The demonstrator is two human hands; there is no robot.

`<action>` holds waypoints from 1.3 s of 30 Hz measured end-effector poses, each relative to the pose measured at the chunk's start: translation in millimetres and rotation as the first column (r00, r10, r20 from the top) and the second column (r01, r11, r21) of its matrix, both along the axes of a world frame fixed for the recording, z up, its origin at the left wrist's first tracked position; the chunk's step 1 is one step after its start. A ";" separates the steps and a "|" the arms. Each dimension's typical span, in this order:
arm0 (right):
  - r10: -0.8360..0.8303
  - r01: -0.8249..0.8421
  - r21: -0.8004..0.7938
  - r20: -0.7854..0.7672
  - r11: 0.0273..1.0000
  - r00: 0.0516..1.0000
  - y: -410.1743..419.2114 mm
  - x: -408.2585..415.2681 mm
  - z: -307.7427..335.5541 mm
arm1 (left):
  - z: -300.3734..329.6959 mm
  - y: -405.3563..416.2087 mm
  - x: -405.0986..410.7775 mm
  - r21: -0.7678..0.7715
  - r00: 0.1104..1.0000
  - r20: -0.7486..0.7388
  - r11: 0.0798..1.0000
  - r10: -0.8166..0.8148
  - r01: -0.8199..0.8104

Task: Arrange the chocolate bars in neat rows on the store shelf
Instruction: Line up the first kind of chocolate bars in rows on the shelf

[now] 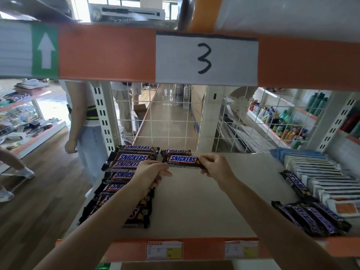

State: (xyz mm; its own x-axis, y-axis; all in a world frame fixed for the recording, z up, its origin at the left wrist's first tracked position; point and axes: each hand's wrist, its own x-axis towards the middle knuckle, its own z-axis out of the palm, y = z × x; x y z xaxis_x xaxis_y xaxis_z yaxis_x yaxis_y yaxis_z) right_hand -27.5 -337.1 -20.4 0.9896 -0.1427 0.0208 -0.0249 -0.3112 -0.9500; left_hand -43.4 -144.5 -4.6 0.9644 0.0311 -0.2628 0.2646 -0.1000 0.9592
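I hold one Snickers bar (182, 160) by its two ends just above the white shelf (194, 201), near the back. My left hand (151, 172) pinches its left end and my right hand (216, 166) pinches its right end. Directly behind it lies another bar (176, 152), starting a second column. A full column of several Snickers bars (124, 172) runs front to back along the shelf's left side, partly hidden by my left forearm. At the front right, several loose bars (311, 219) lie turned lengthways, and one more bar (297, 185) lies behind them.
Blue-and-white packets (319, 172) fill the shelf's right side. A white wire grid (175, 117) backs the shelf. The orange beam above carries a sign reading 3 (204, 58). A person (81, 117) stands in the aisle at left. Price tags (164, 249) sit on the orange front edge.
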 end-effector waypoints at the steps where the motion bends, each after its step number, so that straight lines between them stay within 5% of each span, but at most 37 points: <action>1: 0.004 -0.004 0.003 -0.049 1.000 0.999 0.3 3.5 -1.7 | 0.0 -1.8 3.1 0.014 1.000 -0.018 1.000 0.019 -0.019; 6: -0.054 0.039 -0.199 -0.074 0.979 0.996 -0.9 22.1 -16.2 | -6.4 -10.0 17.4 0.316 0.999 0.049 0.949 -0.001 -0.015; 13: -0.073 0.076 -0.509 0.026 0.857 0.997 0.4 48.0 -29.6 | -10.0 -19.7 35.8 0.502 0.995 0.071 0.864 -0.065 0.021; 19: -0.068 0.082 -0.587 0.046 0.806 0.997 5.0 59.1 -35.9 | -13.1 -29.9 43.5 0.795 0.985 0.101 0.607 -0.140 0.005; 28: -0.058 0.089 -0.638 0.069 0.765 0.996 10.4 69.3 -37.1 | -12.6 -43.6 52.8 0.949 0.984 -0.063 0.295 -0.168 0.111; 39: -0.062 0.093 -0.656 0.070 0.749 0.996 10.0 73.0 -35.8 | -16.7 -49.1 63.1 0.967 0.973 -0.134 0.189 -0.188 0.169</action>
State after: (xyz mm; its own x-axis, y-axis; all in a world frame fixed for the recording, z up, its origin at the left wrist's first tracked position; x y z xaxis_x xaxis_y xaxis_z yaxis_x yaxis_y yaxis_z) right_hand 45.5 -327.1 -56.1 0.9717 -0.1548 0.1784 -0.0429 -0.8584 -0.5111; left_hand 19.7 -193.6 -21.4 0.9848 0.0775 -0.1553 0.0900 -0.9931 0.0746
